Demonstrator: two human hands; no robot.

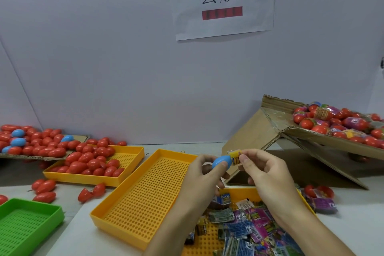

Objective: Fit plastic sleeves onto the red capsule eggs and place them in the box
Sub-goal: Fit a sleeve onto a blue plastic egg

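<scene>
The blue egg (222, 161) lies sideways in the left hand (204, 169) grip, its tip touching the yellow sleeve (235, 157) pinched by the right hand (264, 170).

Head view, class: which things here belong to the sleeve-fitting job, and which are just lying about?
Belonging:
- blue egg in left hand
- yellow sleeve pinched by right hand
- pile of sleeves
- red eggs
- cardboard box

Lying about:
- green tray
- paper sign
</scene>
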